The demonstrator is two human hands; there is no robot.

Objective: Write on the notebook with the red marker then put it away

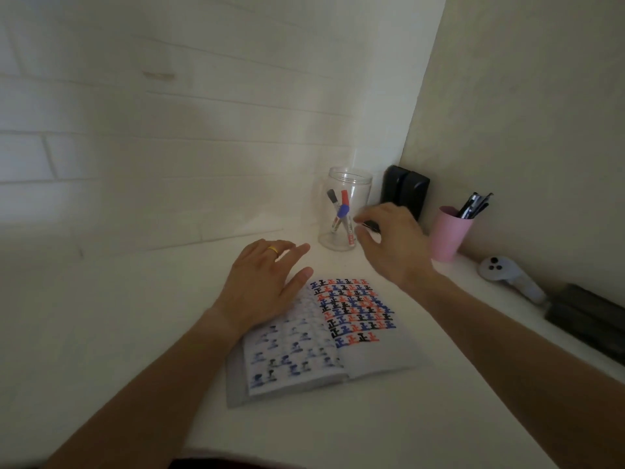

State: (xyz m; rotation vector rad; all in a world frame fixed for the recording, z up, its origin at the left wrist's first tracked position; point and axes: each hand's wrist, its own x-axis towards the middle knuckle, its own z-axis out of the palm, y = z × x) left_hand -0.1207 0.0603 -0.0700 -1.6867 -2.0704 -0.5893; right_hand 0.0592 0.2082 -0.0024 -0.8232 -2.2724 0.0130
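An open notebook point(365, 353) lies on the white desk, its right page filled with rows of red, blue and black marks. My left hand point(260, 282) rests flat on the upper left page with fingers apart and a gold ring on one finger. The red marker point(347, 218) stands cap-up inside a clear plastic jar point(358, 184) beyond the notebook, beside a blue and a black marker. My right hand point(392, 245) hovers just right of the jar with fingers loosely curled and apart. Nothing is visibly held in it.
A pink cup point(448, 235) with dark pens stands right of the jar. A black box point(406, 191) sits in the corner by the wall. A white controller point(507, 275) and a dark flat object point(588, 319) lie along the right wall.
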